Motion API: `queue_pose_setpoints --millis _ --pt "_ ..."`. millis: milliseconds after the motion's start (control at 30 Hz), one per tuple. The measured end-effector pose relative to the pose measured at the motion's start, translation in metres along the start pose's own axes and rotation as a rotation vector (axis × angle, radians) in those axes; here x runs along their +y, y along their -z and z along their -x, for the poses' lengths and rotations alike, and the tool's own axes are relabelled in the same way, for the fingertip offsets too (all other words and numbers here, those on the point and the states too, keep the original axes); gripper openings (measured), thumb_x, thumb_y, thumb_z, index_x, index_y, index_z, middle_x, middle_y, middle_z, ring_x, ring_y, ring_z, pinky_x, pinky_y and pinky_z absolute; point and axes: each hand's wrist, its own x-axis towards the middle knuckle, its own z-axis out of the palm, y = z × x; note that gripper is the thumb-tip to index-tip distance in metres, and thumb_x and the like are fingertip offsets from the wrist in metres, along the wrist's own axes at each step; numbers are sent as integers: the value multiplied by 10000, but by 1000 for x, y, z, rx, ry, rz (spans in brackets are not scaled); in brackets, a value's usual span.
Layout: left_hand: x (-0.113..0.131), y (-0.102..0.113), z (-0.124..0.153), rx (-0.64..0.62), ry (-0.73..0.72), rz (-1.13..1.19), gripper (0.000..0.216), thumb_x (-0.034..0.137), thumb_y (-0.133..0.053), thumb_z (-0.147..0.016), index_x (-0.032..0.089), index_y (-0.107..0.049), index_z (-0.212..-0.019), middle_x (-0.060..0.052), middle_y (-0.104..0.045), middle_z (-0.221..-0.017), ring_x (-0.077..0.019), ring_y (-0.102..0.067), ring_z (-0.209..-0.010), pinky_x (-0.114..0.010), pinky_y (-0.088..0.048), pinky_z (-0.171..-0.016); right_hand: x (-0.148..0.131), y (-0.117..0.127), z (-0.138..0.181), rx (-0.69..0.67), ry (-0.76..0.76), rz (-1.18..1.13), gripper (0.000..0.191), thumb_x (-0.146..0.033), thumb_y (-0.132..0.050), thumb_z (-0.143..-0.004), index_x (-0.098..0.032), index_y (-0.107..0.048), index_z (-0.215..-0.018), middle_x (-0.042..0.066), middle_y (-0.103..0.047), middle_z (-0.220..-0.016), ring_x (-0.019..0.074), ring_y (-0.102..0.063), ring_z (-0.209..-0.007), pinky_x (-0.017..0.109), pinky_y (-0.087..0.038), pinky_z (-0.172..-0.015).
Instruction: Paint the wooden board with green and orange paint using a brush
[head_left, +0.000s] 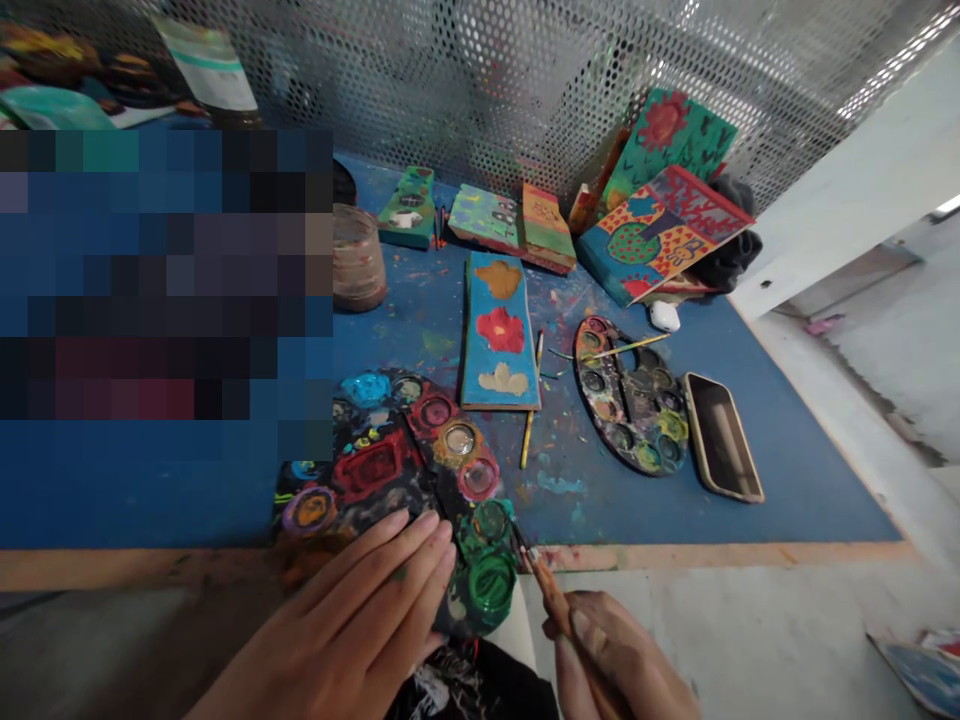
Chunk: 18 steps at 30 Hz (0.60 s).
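Observation:
My left hand [367,610] lies flat with fingers stretched out on the near edge of a dark paint palette [390,470] full of red, green and orange wells. My right hand [615,660] is closed around a thin paintbrush [544,590], whose tip points at the green paint well [491,585] at the palette's near right corner. A narrow blue painted board [500,335] with orange, red and beige flower shapes lies just beyond the palette.
A second oval palette [630,395] and a small rectangular tray [724,435] lie to the right. A loose brush [531,420] lies beside the blue board. A jar [358,258] and several painted blocks [660,230] stand at the back against perforated metal mesh [525,70]. The left is blurred out.

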Motion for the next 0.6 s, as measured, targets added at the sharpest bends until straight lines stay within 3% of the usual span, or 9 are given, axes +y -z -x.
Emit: queue_pose_setpoints --millis 133,333,467,600 --pt "0 2 -4 16 20 14 255 217 -495 -952 122 -672 -1110 -66 -689 -1177 -198 -582 -1153 -346 -249 -1176 1 7 1 14 -111 -57 299 -46 -643 -763 -213 -659 -1011 34 -732 -786 190 -724 -701 276 -600 -599" --pt "-7 7 -7 -40 -23 6 274 215 -458 -966 140 -668 -1126 -41 -698 -1167 -172 -607 -1124 -329 -210 -1190 13 7 -7 287 -377 -201 133 -159 -745 -734 -203 -725 -857 56 -747 -831 212 -735 -726 290 -608 -632" --pt "-20 9 8 -70 -19 103 279 140 -479 -950 173 -634 -1179 11 -673 -1216 -144 -543 -1220 -322 -252 -1180 16 7 -25 246 -435 -507 100 -253 -658 -835 -238 -700 -924 -2 -710 -689 138 -661 -515 286 -576 -560" --pt "-41 13 25 -103 23 189 364 90 -348 -974 211 -578 -1229 69 -649 -1244 -106 -547 -1205 -400 -325 -1133 9 12 -37 31 -242 -349 176 -187 -632 -827 -264 -690 -975 11 -737 -750 182 -713 -617 289 -582 -586"
